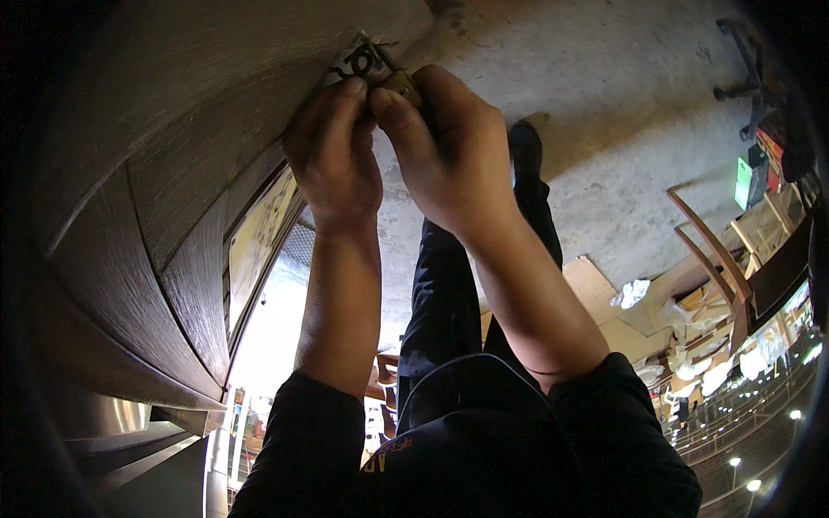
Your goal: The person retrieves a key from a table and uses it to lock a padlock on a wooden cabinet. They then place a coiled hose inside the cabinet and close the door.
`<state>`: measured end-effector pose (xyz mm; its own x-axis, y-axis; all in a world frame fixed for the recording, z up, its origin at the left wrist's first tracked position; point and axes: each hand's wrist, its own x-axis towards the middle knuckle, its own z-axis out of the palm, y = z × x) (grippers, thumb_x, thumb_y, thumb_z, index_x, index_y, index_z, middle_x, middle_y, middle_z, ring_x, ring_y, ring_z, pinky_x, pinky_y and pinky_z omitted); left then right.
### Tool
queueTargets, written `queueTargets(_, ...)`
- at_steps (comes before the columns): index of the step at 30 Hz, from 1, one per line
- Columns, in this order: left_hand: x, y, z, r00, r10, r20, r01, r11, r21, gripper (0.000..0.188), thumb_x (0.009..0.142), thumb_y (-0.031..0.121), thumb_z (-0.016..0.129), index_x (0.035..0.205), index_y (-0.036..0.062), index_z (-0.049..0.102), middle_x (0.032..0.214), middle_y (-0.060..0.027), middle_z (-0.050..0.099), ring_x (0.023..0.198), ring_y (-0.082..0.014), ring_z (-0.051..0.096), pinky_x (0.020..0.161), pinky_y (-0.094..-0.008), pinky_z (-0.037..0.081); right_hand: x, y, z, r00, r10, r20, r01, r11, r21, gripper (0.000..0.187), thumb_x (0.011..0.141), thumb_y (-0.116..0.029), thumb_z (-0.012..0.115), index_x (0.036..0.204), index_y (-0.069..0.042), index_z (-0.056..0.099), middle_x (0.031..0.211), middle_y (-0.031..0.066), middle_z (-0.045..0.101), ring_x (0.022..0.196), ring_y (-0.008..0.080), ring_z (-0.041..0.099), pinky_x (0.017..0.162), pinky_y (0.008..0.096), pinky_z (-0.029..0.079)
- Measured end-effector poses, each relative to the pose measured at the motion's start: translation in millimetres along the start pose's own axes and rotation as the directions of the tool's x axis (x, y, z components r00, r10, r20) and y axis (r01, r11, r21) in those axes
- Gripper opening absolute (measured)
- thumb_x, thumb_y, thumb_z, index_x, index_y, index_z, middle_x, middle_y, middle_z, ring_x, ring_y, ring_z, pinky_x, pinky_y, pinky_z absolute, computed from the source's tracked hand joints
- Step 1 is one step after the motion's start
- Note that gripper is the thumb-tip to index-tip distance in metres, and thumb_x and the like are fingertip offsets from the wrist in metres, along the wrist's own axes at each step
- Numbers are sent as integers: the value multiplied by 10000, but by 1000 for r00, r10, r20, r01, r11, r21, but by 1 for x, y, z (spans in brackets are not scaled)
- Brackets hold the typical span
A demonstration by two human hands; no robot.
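Both arms reach up to the top of the view, where the two hands meet. My right hand (pixel 453 142) is closed on a brass-coloured padlock (pixel 402 86), thumb against its near side. A thin metal bar like a shackle runs up from it. Beside it is a dark, curled metal piece (pixel 358 60) like bent wire or a ring. My left hand (pixel 332 147) is closed just below this piece, thumb and fingers pinched together. Whatever lies between the left fingertips is hidden. The two thumbs almost touch.
A dark wooden panelled surface (pixel 112 190) curves along the left. Below lies a grey concrete floor (pixel 622 104) with my shoe (pixel 525 148) on it. At the right are wooden furniture (pixel 734 285), a green box (pixel 743 181), a wheeled chair base (pixel 749 82) and crumpled white plastic (pixel 635 293).
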<state>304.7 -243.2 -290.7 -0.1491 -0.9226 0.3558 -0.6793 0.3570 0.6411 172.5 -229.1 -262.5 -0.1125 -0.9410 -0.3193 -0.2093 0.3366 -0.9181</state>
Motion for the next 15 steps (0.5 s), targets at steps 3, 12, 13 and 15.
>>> queueTargets(3,-4,3,-3,999,-31,36,33,998,-53,115,906,-27,647,1011,-26,694,939,-146,723,827,-230,716,728,-319,600,4,10,-10,991,-116,60,115,993,27,216,920,-214,668,891,-2,639,684,107,642,598,139,599,555,287,469)
queueTargets(12,4,23,11,631,-764,135,644,418,-641,310,949,152,637,1162,-74,645,1109,-152,672,994,-221,632,876,-320,512,22,29,-15,977,-156,145,136,981,136,232,924,-218,666,921,13,644,659,96,614,590,131,566,547,312,449)
queueTargets(13,4,23,11,639,-759,123,622,416,-663,300,950,155,637,1150,-68,650,1093,-149,673,988,-222,629,870,-323,510,24,26,-17,973,-146,177,124,983,134,235,924,-218,663,914,16,642,665,100,614,588,139,565,548,319,448)
queueTargets(15,-4,15,10,657,-748,99,575,412,-707,283,951,163,637,1127,-57,662,1061,-145,674,976,-223,625,858,-328,506,24,20,-23,963,-128,239,100,987,123,242,923,-217,658,900,24,638,677,108,614,586,156,561,550,332,446)
